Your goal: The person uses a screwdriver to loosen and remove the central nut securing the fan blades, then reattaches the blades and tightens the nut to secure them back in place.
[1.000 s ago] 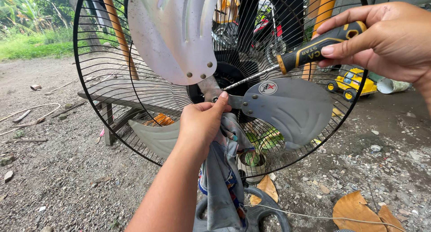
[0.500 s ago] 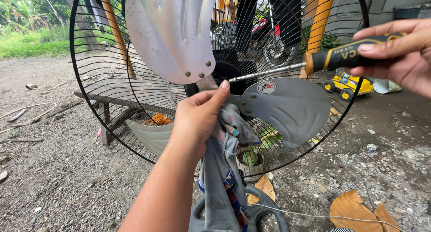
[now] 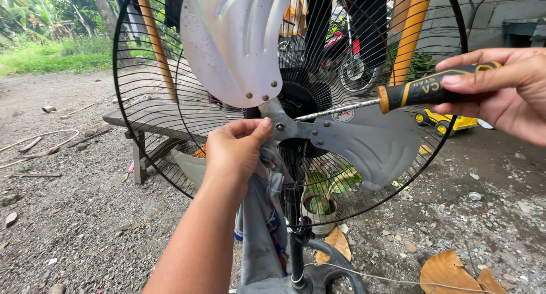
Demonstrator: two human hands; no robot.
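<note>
Fingers of the left hand (image 3: pixel 236 149) pinch a grey cloth (image 3: pixel 263 226) against the fan hub (image 3: pixel 280 126); right hand (image 3: pixel 503 92) grips a screwdriver (image 3: pixel 398 96), tip just beside them.

A single head-worn camera looks forward and slightly down from close range at the fan (image 3: pixel 296 123), its grille filling most of the frame, gravel ground (image 3: pixel 74 226) spreading below and behind.

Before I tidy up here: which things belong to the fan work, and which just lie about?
In use: screwdriver in right hand; fan blades; hub screw; grey cloth in left hand; wire guard.
Lying about: yellow toy truck; dry leaves; potted plant.
</note>
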